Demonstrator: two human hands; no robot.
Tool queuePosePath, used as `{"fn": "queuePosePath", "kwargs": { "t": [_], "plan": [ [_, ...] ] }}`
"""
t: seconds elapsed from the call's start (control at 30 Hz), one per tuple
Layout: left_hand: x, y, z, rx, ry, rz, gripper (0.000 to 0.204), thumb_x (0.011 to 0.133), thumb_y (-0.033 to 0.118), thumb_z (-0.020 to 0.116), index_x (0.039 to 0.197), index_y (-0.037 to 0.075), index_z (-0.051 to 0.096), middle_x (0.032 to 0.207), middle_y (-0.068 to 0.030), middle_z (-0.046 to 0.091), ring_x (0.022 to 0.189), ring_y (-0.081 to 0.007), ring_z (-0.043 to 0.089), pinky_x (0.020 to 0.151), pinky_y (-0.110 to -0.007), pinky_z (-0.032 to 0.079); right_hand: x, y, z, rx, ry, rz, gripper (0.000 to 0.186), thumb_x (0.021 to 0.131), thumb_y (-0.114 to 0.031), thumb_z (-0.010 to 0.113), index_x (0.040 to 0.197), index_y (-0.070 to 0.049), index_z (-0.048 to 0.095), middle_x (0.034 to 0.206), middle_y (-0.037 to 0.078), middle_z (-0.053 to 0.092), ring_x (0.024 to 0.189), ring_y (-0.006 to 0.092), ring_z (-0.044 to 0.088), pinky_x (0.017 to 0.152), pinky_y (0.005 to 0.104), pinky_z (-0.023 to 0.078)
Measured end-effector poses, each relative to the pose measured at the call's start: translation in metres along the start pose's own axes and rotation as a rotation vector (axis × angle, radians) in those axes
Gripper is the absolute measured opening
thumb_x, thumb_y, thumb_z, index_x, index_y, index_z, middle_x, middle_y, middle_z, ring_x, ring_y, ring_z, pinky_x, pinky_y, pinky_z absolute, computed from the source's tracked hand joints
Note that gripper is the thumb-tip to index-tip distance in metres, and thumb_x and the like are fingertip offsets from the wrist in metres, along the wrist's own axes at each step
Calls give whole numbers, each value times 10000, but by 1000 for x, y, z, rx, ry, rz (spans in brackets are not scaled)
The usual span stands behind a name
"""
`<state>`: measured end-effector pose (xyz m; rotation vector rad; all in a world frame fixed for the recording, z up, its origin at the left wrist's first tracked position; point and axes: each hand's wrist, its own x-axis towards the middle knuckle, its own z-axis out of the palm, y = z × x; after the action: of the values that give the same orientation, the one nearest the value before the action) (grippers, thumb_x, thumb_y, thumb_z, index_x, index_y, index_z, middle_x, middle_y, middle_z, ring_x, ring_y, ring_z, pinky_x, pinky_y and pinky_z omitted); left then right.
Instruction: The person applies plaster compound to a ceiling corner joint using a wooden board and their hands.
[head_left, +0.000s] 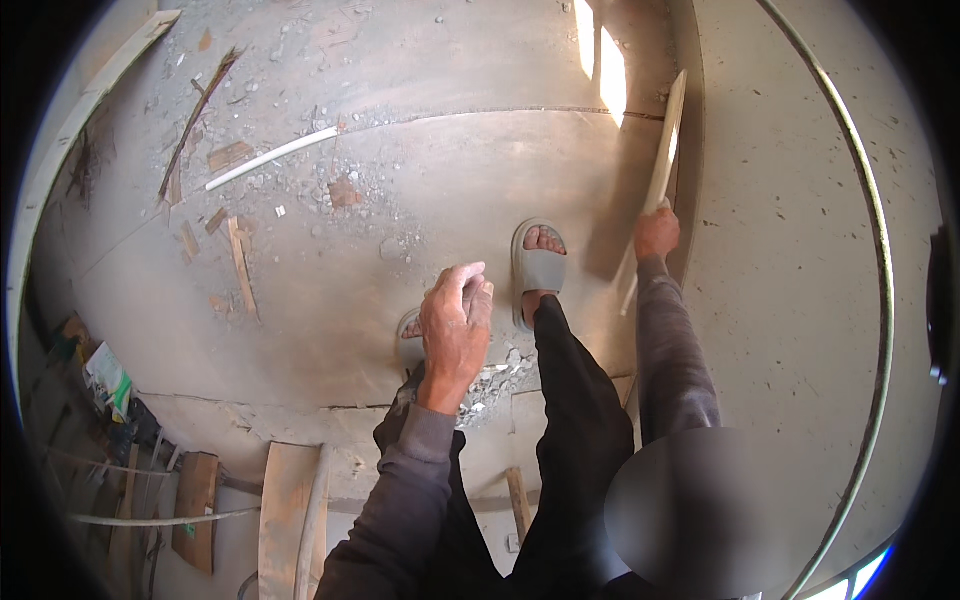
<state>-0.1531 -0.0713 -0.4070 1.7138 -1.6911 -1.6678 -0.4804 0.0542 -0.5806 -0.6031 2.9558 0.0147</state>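
My right hand (656,232) is closed round a long pale wooden strip (668,130) at the right, held lengthways beside the raised edge of the grey surface. My left hand (455,330) is in the middle, above my feet, with its fingers curled together; whether anything is inside them I cannot make out. Below it I see my grey sandals (545,270) and black trouser legs, with grey rubble (490,385) between them.
A white pipe (270,160), wood scraps (242,270) and broken chips lie on the dusty floor (460,170). Boards (285,500) and mixed clutter stand at the lower left. A grey panel (780,250) with a cable (880,230) across it fills the right side.
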Motion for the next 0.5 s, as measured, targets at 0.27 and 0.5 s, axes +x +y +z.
{"fn": "queuePosePath", "kwargs": {
  "t": [0.27,0.5],
  "plan": [
    [2,-5,1,70,-55,-73,255,863,101,628,1081,-32,627,937,-182,673,854,-280,666,783,-372,513,-19,-65,-7,247,-229,-311,307,746,-151,598,984,29,669,827,283,651,812,444,649,733,519,517],
    [4,-4,-7,76,-77,-141,269,893,152,636,1118,6,639,969,-143,692,887,-214,659,826,-333,507,58,-38,-1,193,56,-144,297,755,-141,597,1006,4,665,834,250,675,820,421,665,737,507,529]
  ]
}}
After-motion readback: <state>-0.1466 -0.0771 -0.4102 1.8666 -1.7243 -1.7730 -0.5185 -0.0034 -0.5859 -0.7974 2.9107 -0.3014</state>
